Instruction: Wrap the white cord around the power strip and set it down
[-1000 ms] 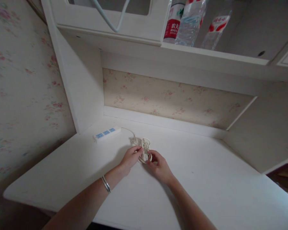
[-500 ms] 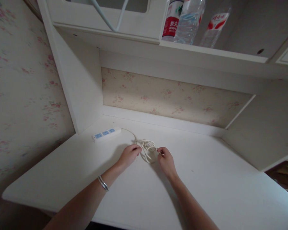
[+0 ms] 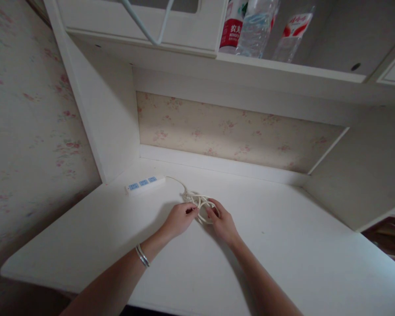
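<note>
Both hands rest on the white desk [image 3: 283, 259], working at one bundle. The left hand [image 3: 179, 218] has its fingers [image 3: 191, 210] curled inward and pinched on a strand at the near-left edge of the coiled cord [image 3: 199, 200]. The right hand [image 3: 223, 223] lies just beside it, its fingers [image 3: 212, 210] bent over the coil's right side and closed on a loop there. The fingertips of the two hands are very close, with part of the coil between them; whether they touch each other cannot be told.

The coiled cord lies on the desk directly under and just beyond the fingertips, loosely looped. One strand leaves the coil past the left fingers and runs to a white power strip [image 3: 145, 183] with blue sockets, which lies flat on the desk, up and to the left of the fingers, near the side panel.

A metal bracelet [image 3: 142, 256] sits on the left wrist. Well above the fingers, on the shelf [image 3: 292, 69], stand plastic bottles [image 3: 255, 28], some with red labels.
</note>
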`<state>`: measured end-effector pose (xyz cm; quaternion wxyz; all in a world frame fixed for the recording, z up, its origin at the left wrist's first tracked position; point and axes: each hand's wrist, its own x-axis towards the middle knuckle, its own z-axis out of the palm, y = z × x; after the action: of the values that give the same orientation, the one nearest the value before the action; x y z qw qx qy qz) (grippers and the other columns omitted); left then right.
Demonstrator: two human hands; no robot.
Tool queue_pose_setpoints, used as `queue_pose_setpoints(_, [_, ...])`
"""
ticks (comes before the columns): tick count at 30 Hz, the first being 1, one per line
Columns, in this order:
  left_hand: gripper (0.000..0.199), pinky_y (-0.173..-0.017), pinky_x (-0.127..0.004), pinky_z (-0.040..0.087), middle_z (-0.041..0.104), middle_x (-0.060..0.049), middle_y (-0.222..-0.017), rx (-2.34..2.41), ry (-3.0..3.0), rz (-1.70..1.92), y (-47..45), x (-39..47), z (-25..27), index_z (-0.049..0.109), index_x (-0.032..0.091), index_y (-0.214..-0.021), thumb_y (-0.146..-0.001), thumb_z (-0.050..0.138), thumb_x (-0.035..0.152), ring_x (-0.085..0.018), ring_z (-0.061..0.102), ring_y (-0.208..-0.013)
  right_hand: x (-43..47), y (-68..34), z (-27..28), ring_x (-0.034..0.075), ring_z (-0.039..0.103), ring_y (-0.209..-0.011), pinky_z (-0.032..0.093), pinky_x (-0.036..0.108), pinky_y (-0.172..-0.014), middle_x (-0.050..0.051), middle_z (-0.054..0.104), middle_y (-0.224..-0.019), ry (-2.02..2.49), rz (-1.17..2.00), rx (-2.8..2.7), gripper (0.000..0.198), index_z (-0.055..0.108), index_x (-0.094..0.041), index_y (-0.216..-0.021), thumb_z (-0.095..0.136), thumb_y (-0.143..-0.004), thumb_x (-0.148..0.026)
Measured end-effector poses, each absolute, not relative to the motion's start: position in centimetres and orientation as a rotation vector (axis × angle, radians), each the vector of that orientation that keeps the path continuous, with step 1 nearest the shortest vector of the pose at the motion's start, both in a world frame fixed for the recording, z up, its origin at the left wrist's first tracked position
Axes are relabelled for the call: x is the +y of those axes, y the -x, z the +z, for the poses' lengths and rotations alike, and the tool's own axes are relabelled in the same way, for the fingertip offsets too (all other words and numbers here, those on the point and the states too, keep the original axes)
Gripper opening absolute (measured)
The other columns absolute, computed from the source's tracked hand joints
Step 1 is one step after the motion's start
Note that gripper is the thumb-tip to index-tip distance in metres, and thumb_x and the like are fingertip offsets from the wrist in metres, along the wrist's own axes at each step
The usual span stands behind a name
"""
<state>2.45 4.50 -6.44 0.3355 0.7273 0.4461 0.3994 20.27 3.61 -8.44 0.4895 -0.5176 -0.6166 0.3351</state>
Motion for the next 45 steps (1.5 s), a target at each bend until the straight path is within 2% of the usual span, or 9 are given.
queue_pose_setpoints(5, [0.030,-0.059,-0.022,0.036,0.065,-0.001,-0.068,1.218,-1.862,1.091,-2.5,4.7,-6.9,0.068,0.017,-0.075,-0.083,0.047,0.038,-0.015,0.054,-0.063,2.8,-19.9,-7.4,0.021,0.053,-0.094,0.043,0.036,-0.085,0.009,0.058,-0.106,1.188,0.608,-1.692,0.027,0.070,-0.025,-0.091,0.051,-0.085,-0.043])
queue_pose_setpoints(8, [0.030,-0.059,-0.023,0.037,0.066,-0.002,-0.070,1.237,-1.856,1.094,-2.5,4.7,-7.1,0.068,0.017,-0.078,-0.084,0.046,0.037,-0.015,0.056,-0.064,2.4,-19.7,-7.3,0.026,0.041,-0.120,0.034,0.042,-0.101,0.008,0.039,-0.137,1.139,0.477,-1.809,0.025,0.068,-0.027,-0.101,0.055,-0.084,-0.039])
queue_pose_setpoints(10, [0.030,-0.060,-0.023,0.037,0.067,-0.002,-0.072,1.246,-1.856,1.094,-2.6,4.8,-7.2,0.069,0.018,-0.080,-0.084,0.046,0.036,-0.015,0.057,-0.065,2.2,-19.5,-7.4,0.027,0.031,-0.129,0.025,0.046,-0.107,0.005,0.035,-0.142,1.087,0.435,-1.895,0.026,0.066,-0.029,-0.107,0.059,-0.082,-0.036])
queue_pose_setpoints(14, [0.030,-0.062,-0.024,0.039,0.068,-0.003,-0.076,1.244,-1.807,1.100,-2.6,5.0,-7.4,0.070,0.018,-0.084,-0.083,0.047,0.036,-0.016,0.058,-0.068,2.2,-19.4,-7.4,0.025,0.039,-0.124,0.029,0.043,-0.105,0.007,0.053,-0.123,1.056,0.473,-1.883,0.031,0.061,-0.028,-0.111,0.060,-0.081,-0.034])
queue_pose_setpoints(18, [0.032,-0.060,-0.024,0.039,0.067,-0.003,-0.073,1.221,-1.750,1.083,-2.4,5.3,-7.5,0.070,0.016,-0.083,-0.083,0.048,0.039,-0.016,0.056,-0.067,2.6,-19.8,-7.6,0.023,0.047,-0.116,0.040,0.039,-0.097,0.010,0.038,-0.137,1.120,0.537,-1.729,0.053,0.043,-0.027,-0.132,0.058,-0.082,-0.034])
queue_pose_setpoints(23, [0.035,-0.052,-0.022,0.032,0.062,-0.002,-0.067,1.234,-1.724,1.019,-2.4,5.4,-7.6,0.069,0.014,-0.082,-0.082,0.047,0.042,-0.014,0.051,-0.059,3.7,-20.4,-8.5,0.025,0.034,-0.128,0.026,0.045,-0.108,0.007,0.041,-0.139,1.244,0.512,-1.816,0.062,0.040,-0.027,-0.136,0.054,-0.076,-0.018])
queue_pose_setpoints(27, [0.036,-0.048,-0.021,0.027,0.055,0.001,-0.057,1.204,-1.726,0.977,-2.4,5.2,-7.6,0.067,0.013,-0.074,-0.081,0.047,0.042,-0.011,0.044,-0.051,4.0,-20.3,-8.7,0.025,0.039,-0.122,0.029,0.043,-0.105,0.008,0.044,-0.133,1.280,0.441,-1.829,0.070,0.040,-0.023,-0.136,0.055,-0.069,-0.013])
queue_pose_setpoints(34, [0.032,-0.054,-0.022,0.035,0.063,-0.002,-0.066,1.170,-1.744,1.028,-2.7,4.8,-7.5,0.070,0.013,-0.085,-0.079,0.051,0.038,-0.014,0.052,-0.060,3.8,-20.2,-7.5,0.026,0.046,-0.108,0.038,0.043,-0.095,0.007,0.052,-0.113,1.328,0.419,-1.865,0.050,0.057,-0.026,-0.117,0.060,-0.068,-0.018])
queue_pose_setpoints(45, [0.031,-0.066,-0.025,0.044,0.071,-0.005,-0.082,1.142,-1.741,0.995,-3.0,4.9,-8.3,0.071,0.014,-0.095,-0.080,0.052,0.034,-0.018,0.061,-0.073,2.7,-20.1,-6.7,0.019,0.052,-0.089,0.044,0.033,-0.081,0.004,0.054,-0.093,1.180,0.504,-1.833,0.028,0.056,-0.021,-0.090,0.051,-0.067,-0.006])
